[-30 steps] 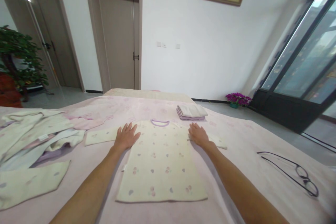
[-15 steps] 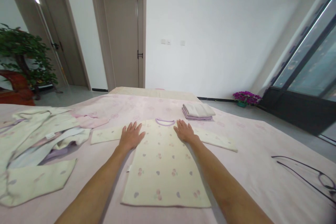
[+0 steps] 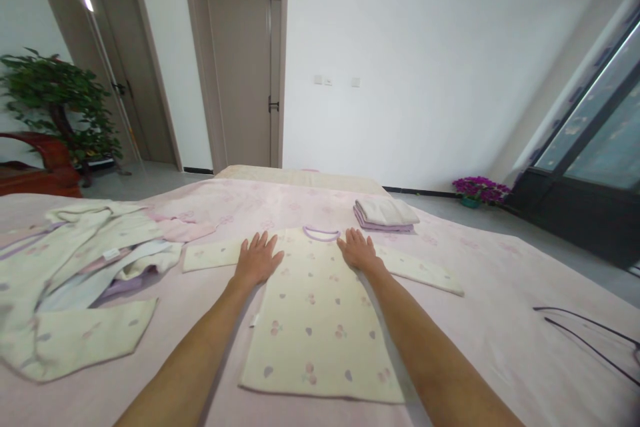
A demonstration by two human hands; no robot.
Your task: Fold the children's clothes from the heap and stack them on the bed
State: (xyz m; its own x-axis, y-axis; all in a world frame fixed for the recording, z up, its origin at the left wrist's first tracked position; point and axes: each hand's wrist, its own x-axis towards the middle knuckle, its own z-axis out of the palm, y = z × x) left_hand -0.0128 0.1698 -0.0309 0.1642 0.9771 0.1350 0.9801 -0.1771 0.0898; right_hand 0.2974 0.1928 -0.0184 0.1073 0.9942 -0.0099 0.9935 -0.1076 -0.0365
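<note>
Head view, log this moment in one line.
left hand: open on shirt; right hand: open on shirt beside collar; shirt: flat, sleeves out; folded stack: beyond right hand

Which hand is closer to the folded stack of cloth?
The right. The right hand rests at one shoulder of the shirt, just this side of the folded stack; the left hand rests at the opposite shoulder, farther to the left.

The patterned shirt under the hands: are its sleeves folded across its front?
No: its sleeves lie stretched outward on the pink sheet, one to each side of the shirt.
</note>
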